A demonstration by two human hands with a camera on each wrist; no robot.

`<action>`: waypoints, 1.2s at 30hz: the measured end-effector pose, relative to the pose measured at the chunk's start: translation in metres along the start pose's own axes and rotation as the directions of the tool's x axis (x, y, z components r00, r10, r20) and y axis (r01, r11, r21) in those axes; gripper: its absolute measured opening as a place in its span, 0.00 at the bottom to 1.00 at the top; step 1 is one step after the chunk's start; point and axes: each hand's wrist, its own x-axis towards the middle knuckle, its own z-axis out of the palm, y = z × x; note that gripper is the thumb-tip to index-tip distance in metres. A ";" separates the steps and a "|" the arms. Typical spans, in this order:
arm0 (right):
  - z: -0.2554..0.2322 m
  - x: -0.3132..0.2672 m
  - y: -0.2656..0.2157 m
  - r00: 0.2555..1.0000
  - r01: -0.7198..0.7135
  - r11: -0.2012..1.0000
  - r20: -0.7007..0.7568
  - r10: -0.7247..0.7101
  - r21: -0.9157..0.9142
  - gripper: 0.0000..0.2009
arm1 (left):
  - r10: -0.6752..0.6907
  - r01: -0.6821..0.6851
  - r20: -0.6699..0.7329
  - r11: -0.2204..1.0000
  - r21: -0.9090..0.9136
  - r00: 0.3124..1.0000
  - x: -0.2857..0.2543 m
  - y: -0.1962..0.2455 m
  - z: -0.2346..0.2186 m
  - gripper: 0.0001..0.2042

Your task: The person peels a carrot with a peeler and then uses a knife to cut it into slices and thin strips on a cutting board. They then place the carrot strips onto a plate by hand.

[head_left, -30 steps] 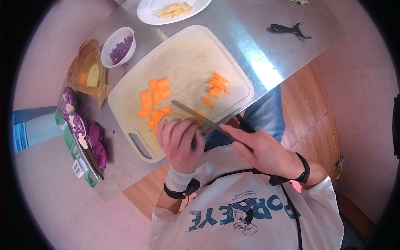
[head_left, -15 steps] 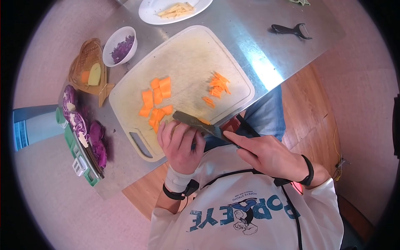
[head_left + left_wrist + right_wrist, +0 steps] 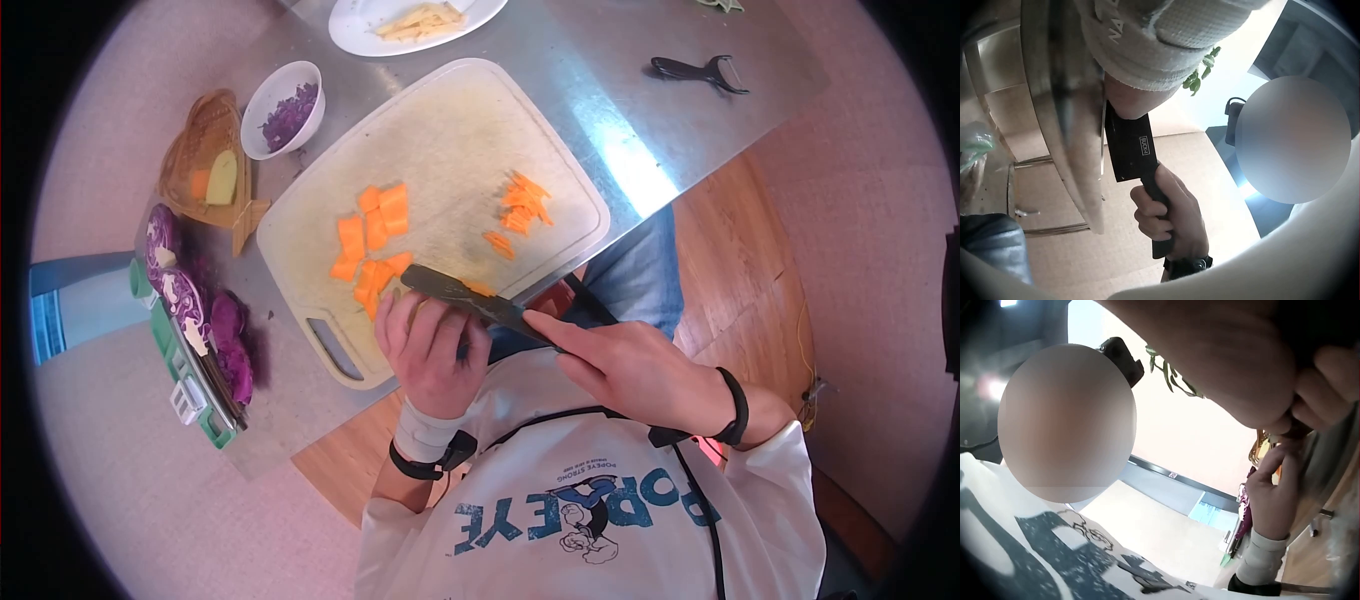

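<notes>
My right hand (image 3: 640,370) grips the black handle of a kitchen knife with a broad dark blade (image 3: 450,291); the left wrist view shows the fingers wrapped round the handle (image 3: 1161,247). My left hand (image 3: 435,350) has bent fingers at the near edge of the white cutting board (image 3: 450,130), right against the blade. What its fingertips hold down is mostly hidden; a sliver of carrot (image 3: 478,287) shows just beyond the blade. Flat orange carrot slices (image 3: 375,225) lie left on the board, and cut carrot strips (image 3: 522,203) lie right.
Left of the board are a white bowl (image 3: 250,125) of shredded purple cabbage, a wicker basket (image 3: 185,150), cabbage pieces (image 3: 230,345) and a green-framed slicer (image 3: 165,330). A white plate (image 3: 350,30) stands at the back, a black peeler (image 3: 690,70) at right.
The blade has tipped so its broad side faces up, and its tip has shifted slightly left toward the carrot slices. The left hand stays nearly in place.
</notes>
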 end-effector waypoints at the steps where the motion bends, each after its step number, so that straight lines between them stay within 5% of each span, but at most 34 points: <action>1: 0.000 0.000 -0.001 1.000 0.001 1.000 -0.001 -0.001 0.000 0.24 | 0.001 -0.001 -0.004 1.000 -0.003 1.000 0.000 0.000 0.000 0.08; 7: 0.002 0.003 0.007 0.999 -0.051 0.991 -0.004 0.052 0.126 0.23 | -0.004 0.004 0.003 1.000 -0.009 1.000 0.002 0.001 -0.003 0.10; 10: 0.004 0.006 0.018 0.976 0.080 0.979 -0.213 -0.039 0.187 0.22 | -0.017 0.017 0.015 1.000 -0.016 1.000 0.001 0.001 -0.002 0.11; 18: -0.011 -0.005 0.001 1.000 -0.022 0.996 0.016 0.020 0.084 0.23 | -0.017 0.017 0.006 0.999 -0.027 1.000 -0.001 0.000 -0.001 0.09; 36: -0.007 -0.004 0.000 0.999 0.003 0.999 0.035 -0.002 -0.052 0.24 | 0.006 -0.006 -0.003 1.000 0.000 1.000 -0.003 -0.001 -0.001 0.08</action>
